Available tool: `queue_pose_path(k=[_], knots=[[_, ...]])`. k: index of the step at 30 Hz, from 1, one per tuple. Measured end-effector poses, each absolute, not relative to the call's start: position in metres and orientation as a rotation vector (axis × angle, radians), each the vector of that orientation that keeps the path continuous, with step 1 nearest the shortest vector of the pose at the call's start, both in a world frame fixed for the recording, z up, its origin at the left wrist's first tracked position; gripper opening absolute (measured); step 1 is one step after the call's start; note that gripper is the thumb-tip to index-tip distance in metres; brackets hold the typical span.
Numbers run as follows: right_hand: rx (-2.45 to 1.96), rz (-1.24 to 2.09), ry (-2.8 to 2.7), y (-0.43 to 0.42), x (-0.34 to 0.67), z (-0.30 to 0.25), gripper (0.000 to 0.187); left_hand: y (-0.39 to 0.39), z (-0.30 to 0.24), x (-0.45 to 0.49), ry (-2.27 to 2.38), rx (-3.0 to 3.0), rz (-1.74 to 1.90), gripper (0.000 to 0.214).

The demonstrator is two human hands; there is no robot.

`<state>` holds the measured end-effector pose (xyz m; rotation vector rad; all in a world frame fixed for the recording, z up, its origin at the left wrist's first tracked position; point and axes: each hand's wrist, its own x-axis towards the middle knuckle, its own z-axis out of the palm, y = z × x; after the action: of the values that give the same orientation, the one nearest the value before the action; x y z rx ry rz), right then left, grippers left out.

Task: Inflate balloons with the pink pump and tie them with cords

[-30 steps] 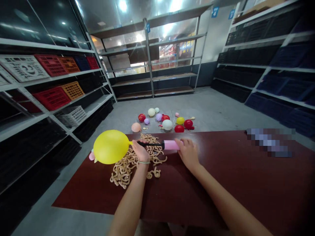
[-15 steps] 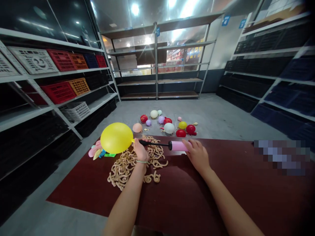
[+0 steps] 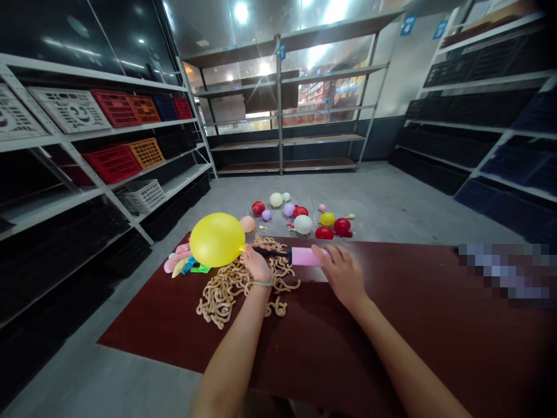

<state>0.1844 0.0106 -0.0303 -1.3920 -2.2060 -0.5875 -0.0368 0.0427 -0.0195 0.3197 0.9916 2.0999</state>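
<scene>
Above the bench point(image 3: 409, 302), the pump point(image 3: 303, 256) clasped by the right hand point(image 3: 344, 273) is now shortened, air presumably forced into the yellow balloon point(image 3: 216, 239) pinched by the left hand point(image 3: 258, 266).

Grey floor point(image 3: 383, 197) before the metal rack point(image 3: 279, 116); white shelving point(image 3: 130, 129) left of it, crate-filled shelving point(image 3: 452, 126) right of it, ceiling lamps point(image 3: 241, 13) above
</scene>
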Motion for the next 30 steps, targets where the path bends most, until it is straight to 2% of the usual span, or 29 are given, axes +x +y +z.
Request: queue_pose_path(k=[4,9,14,19,24,30], knots=[[-1.387,-0.662,-2.142,0.023,0.208,-0.032,0.044,0.041,-0.006,-0.059,0.931,0.17,2.176,0.01],[-1.57,-0.399,-2.015,0.01,0.18,-0.04,0.047,0.031,0.002,-0.051,0.894,0.211,2.234,0.013],[-1.54,-0.261,-2.046,-0.007,0.143,-0.044,0.056,0.024,-0.003,-0.017,0.862,0.334,2.148,0.016],[-1.34,-0.374,-2.227,0.002,0.164,-0.035,0.051,0.034,-0.01,-0.036,0.888,0.317,2.099,0.012],[-1.295,-0.618,-2.137,0.019,0.205,-0.031,0.047,0.04,-0.002,-0.069,0.862,0.224,2.115,0.012],[-1.471,-0.288,-2.165,0.009,0.174,-0.043,0.051,0.031,0.002,-0.048,0.918,0.265,2.22,0.015]])
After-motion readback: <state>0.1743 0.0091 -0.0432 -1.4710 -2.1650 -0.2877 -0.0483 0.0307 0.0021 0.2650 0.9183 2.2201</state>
